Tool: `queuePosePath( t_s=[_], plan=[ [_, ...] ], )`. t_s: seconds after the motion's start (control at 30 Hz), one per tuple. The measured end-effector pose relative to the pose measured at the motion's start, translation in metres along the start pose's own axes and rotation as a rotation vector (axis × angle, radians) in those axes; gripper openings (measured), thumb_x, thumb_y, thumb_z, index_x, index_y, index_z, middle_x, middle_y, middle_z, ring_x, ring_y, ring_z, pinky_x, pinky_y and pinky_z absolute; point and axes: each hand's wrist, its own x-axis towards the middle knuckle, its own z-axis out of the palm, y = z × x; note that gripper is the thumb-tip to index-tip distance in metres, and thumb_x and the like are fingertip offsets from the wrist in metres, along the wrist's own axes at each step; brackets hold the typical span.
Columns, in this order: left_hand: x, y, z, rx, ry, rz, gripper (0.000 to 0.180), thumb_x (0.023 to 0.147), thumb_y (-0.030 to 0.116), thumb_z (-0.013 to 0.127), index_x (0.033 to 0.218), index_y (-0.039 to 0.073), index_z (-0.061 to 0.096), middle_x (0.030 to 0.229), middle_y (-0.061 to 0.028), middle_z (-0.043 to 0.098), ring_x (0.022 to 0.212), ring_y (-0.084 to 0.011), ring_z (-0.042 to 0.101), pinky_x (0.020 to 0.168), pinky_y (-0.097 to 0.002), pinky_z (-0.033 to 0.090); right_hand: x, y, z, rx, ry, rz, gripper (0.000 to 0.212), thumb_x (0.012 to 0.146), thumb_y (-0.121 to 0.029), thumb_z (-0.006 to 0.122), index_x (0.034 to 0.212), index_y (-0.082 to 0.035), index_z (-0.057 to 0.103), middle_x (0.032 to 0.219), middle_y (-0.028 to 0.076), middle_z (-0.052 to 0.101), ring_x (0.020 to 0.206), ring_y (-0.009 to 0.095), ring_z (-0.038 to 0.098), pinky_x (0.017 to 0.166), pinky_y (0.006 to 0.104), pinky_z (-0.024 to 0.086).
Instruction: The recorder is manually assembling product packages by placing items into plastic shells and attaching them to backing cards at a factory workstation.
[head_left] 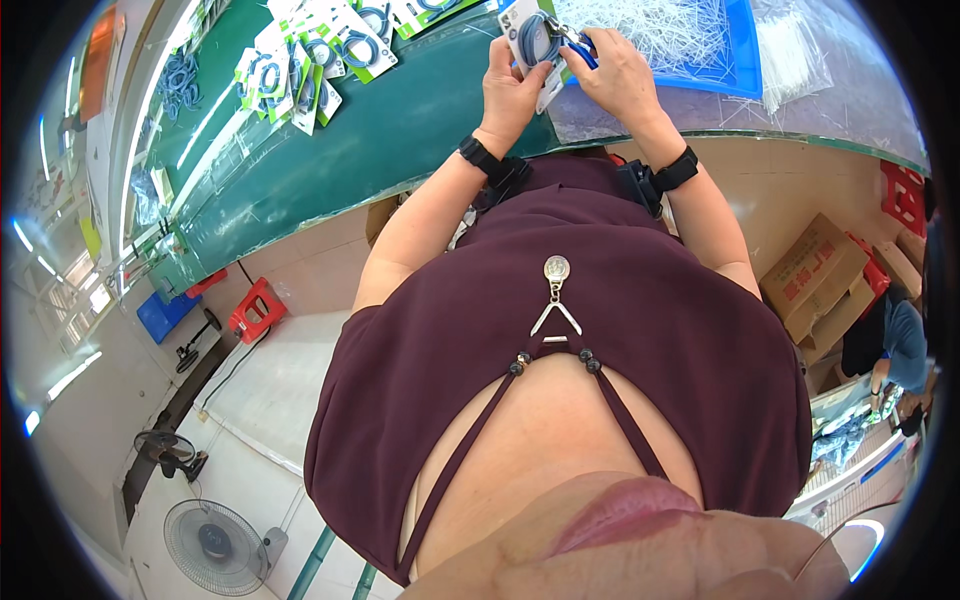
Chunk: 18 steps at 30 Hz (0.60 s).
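Note:
Both hands meet over the green table (330, 160) at the top of the view. My left hand (512, 92) grips a white card package (530, 45) that carries a coiled blue-grey cable. My right hand (618, 72) closes on the same package from the right, and a small blue-handled tool (580, 50) shows between its fingers. Each wrist wears a black band.
Several matching cable packages (310, 60) lie spread on the table's left. A blue tray (735, 50) of thin white ties sits at the right, with a clear bag of more ties (795, 50) beside it. Cardboard boxes (820, 280), red stools and floor fans stand below; another person is at the right edge.

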Motion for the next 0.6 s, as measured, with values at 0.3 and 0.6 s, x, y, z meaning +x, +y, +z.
queuePosePath(
  t_s=[0.3, 0.6],
  plan=[
    [0.002, 0.000, -0.010, 0.547, 0.040, 0.197, 0.033, 0.081, 0.001, 0.066, 0.106, 0.003, 0.045, 0.080, -0.0140, 0.060, 0.066, -0.0294, 0.060, 0.061, -0.0328, 0.049, -0.007, 0.010, 0.004, 0.595, -0.417, 0.340, 0.035, 0.091, -0.037, 0.059, 0.087, -0.003, 0.064, 0.072, 0.005, 0.057, 0.062, 0.017, 0.057, 0.057, 0.0318, 0.047],
    [0.009, -0.019, -0.026, 0.088, -0.080, 0.083, 0.033, 0.082, 0.003, 0.066, 0.107, 0.003, 0.045, 0.087, -0.0132, 0.065, 0.076, -0.0213, 0.065, 0.068, -0.0319, 0.051, -0.005, 0.013, 0.007, 1.742, -0.825, 0.654, 0.039, 0.097, -0.042, 0.050, 0.098, -0.004, 0.062, 0.072, -0.001, 0.050, 0.062, 0.007, 0.045, 0.056, 0.0228, 0.038]
  ],
)
